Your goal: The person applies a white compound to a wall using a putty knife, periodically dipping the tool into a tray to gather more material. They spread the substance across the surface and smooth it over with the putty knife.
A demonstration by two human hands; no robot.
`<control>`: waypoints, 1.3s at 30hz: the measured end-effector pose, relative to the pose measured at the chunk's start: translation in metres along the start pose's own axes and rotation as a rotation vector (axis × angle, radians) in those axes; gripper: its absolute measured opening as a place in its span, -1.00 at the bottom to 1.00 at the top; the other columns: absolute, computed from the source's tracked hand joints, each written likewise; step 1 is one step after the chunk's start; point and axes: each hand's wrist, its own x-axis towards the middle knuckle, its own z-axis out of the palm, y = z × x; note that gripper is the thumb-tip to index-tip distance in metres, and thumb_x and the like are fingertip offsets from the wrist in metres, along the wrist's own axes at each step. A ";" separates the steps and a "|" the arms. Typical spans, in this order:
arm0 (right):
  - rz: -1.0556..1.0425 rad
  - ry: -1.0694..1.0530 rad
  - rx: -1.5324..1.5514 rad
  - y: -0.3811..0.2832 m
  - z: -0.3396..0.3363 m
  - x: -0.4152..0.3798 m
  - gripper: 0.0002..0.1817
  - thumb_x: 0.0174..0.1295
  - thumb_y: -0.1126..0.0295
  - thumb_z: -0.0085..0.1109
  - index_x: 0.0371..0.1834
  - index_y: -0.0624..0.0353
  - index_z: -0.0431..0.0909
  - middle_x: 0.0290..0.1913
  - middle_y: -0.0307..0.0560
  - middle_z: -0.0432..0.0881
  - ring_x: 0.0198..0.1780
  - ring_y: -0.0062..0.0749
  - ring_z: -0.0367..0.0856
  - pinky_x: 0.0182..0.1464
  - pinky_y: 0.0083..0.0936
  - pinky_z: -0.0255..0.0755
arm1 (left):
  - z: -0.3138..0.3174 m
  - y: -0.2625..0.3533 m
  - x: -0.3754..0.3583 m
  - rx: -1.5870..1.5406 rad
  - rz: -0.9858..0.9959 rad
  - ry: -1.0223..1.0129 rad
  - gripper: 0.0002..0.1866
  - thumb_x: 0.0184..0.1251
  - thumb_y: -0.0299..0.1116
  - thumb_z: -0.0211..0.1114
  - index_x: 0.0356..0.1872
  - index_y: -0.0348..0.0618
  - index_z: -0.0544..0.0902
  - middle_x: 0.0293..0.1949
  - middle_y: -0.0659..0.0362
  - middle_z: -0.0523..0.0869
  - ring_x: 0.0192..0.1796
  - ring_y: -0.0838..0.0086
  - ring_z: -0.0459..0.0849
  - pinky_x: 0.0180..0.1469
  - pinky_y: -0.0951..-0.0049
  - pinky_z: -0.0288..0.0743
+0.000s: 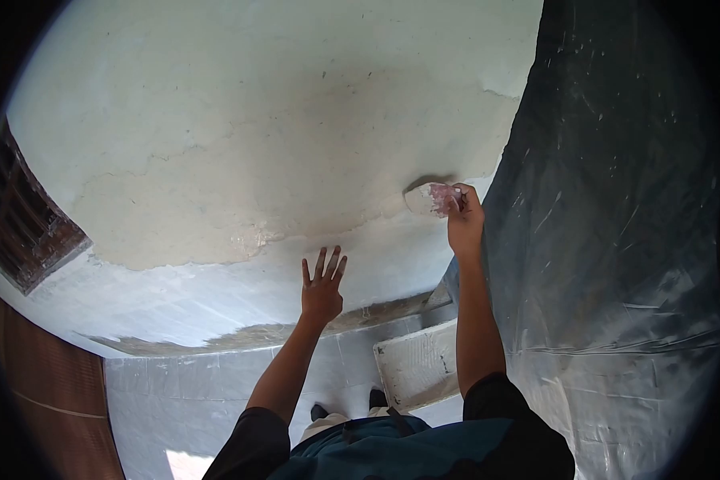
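My right hand (466, 214) pinches the edge of a flat, thin piece with a rounded edge, white and pinkish-red (429, 199), its exact kind unclear. That piece is up against the wall (312, 144), with a dark shadow along its upper edge. My left hand (322, 288) is held with its fingers spread, lower and to the left, over the whiter lower band of the wall. A beige patch with an uneven, cracked outline covers the wall's middle.
A white-smeared rectangular tray (414, 364) lies on the grey covered floor (216, 400) by my feet. Dark plastic sheeting (608, 200) hangs along the right side. At the left are a brown wooden window grille (32, 212) and a reddish-brown panel (52, 392).
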 end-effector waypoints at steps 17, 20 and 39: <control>0.092 0.111 0.102 0.019 0.020 -0.008 -0.76 0.26 0.71 0.02 -0.03 0.32 0.46 -0.24 -0.10 0.60 -0.22 -0.55 0.58 -0.12 -0.63 0.44 | 0.002 -0.002 0.000 -0.013 0.013 0.010 -0.13 0.03 -0.50 0.14 0.49 0.10 0.13 0.56 0.28 -0.06 0.59 0.28 -0.21 0.51 -0.18 -0.40; 0.123 0.180 0.256 -0.003 0.006 -0.011 -0.79 0.31 0.70 -0.03 -0.02 0.30 0.45 -0.22 -0.16 0.59 -0.21 -0.62 0.55 -0.12 -0.64 0.46 | 0.001 -0.002 0.000 -0.019 0.017 0.013 -0.12 0.03 -0.49 0.14 0.50 0.11 0.11 0.56 0.28 -0.06 0.59 0.29 -0.21 0.51 -0.18 -0.41; -0.008 0.036 -0.054 0.004 0.059 -0.041 -0.80 0.22 0.65 0.12 -0.09 0.30 0.49 -0.30 -0.02 0.62 -0.24 -0.47 0.61 -0.13 -0.59 0.44 | -0.003 -0.003 0.000 0.005 0.018 0.025 -0.10 0.03 -0.48 0.14 0.51 0.15 0.06 0.56 0.31 -0.05 0.59 0.34 -0.16 0.51 -0.18 -0.35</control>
